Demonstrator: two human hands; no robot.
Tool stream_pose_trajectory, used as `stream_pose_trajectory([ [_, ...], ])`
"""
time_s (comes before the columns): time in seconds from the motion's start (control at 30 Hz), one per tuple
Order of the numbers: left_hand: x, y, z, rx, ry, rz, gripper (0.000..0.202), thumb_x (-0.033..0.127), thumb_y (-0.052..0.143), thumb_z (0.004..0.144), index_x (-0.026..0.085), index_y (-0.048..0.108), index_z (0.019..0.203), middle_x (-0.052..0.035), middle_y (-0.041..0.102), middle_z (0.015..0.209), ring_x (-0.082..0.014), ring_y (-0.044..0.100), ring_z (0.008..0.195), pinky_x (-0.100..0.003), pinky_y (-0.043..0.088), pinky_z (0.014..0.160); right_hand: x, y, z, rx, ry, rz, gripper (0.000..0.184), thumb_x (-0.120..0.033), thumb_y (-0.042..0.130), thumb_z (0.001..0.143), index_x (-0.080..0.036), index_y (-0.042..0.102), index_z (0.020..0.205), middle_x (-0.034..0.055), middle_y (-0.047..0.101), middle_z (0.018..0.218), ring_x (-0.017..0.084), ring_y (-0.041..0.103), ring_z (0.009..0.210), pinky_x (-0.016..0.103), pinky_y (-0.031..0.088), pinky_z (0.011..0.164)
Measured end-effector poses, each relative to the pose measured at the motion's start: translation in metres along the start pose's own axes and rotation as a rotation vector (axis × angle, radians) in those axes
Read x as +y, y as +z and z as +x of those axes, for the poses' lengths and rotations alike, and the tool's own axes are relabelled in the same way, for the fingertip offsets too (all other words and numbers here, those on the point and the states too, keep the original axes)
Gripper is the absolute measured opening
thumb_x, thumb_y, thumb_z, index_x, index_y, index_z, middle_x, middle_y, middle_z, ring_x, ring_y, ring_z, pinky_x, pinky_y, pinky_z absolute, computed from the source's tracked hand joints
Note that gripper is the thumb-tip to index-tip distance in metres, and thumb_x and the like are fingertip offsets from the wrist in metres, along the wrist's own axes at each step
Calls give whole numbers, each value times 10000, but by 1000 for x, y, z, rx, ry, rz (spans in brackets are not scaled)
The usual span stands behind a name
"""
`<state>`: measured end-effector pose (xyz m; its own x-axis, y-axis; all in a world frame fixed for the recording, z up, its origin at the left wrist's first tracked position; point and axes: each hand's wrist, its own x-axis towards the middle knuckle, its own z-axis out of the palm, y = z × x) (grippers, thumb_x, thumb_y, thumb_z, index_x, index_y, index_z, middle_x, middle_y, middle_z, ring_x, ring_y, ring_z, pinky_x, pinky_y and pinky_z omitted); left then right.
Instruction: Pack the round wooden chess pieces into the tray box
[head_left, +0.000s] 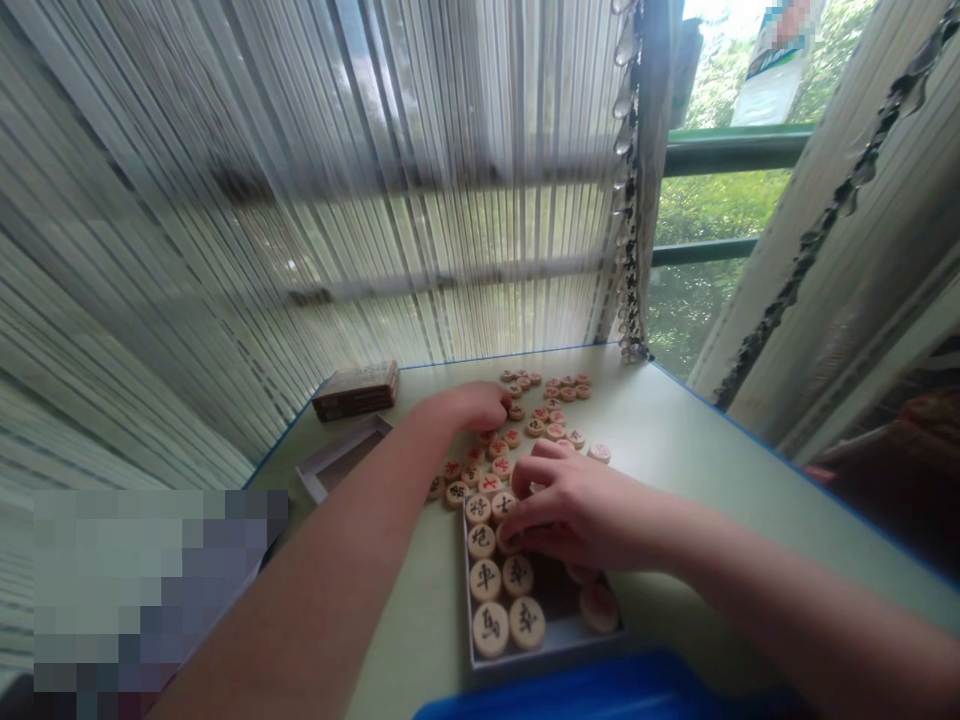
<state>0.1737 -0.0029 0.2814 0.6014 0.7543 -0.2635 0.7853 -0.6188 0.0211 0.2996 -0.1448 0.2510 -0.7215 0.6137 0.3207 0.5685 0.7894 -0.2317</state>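
Round wooden Chinese chess pieces, marked in black or red, lie loose over the middle of the table. My left hand [484,405] reaches among the far ones with its fingers curled together, right beside a piece [516,412]; what is within the fingers is hidden. An open cardboard box [551,660] stands nearer me, with black-marked pieces [527,622] in two columns along its left side. Over this box is my right hand [566,500], its fingertips closed on a Chinese chess piece [510,541] in the second column. The hand partly covers pieces at the box's right side.
A shallow box lid [345,455] lies left of the loose pieces, partly behind my left forearm. A brown box [356,388] sits at the far left corner. Something blue [570,690] is at the near edge. String curtains [420,180] hang behind the table [675,450].
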Motion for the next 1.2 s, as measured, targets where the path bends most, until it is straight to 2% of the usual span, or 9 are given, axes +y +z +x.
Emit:
stream_pose_trajectory([
  [0.3,3,0,2,-15,-8,32,471,148,455,690,206,609,1132,-68,672,1034,-208,601,843,-269,446,694,0,-1,1,6,-8,-13,198,-294,530,855,-270,701,952,53,549,847,170,389,793,311,339,727],
  [0.5,1,1,4,-15,-1,35,472,153,457,688,218,609,1130,-58,651,1091,-207,589,885,-264,443,727,0,-1,1,8,0,-6,234,-318,489,881,-254,693,975,63,547,846,168,392,801,302,346,728],
  [0.67,1,2,5,-8,8,30,460,166,455,697,216,608,1127,-65,649,1091,-206,589,874,-276,441,754,-1,-2,1,9,9,-18,225,-324,501,875,-258,695,967,58,547,841,169,380,804,302,332,732],
  [0.83,2,4,9,7,-6,46,459,187,461,709,223,593,1147,-63,623,1153,-211,572,938,-282,431,795,1,-2,0,10,0,-15,213,-323,525,862,-270,703,965,59,542,833,171,379,810,299,325,729],
  [1.03,1,3,7,10,4,40,454,189,459,712,220,593,1144,-66,617,1160,-217,573,938,-298,430,800,1,-1,0,-1,-7,-1,200,-332,552,845,-270,714,944,56,551,828,168,379,797,296,329,717],
  [1.2,3,1,4,-7,-4,23,442,197,458,717,210,590,1139,-68,633,1122,-211,580,907,-289,437,769,2,-2,-1,-6,-22,0,186,-281,561,840,-269,714,944,49,561,818,170,379,794,305,333,740],
])
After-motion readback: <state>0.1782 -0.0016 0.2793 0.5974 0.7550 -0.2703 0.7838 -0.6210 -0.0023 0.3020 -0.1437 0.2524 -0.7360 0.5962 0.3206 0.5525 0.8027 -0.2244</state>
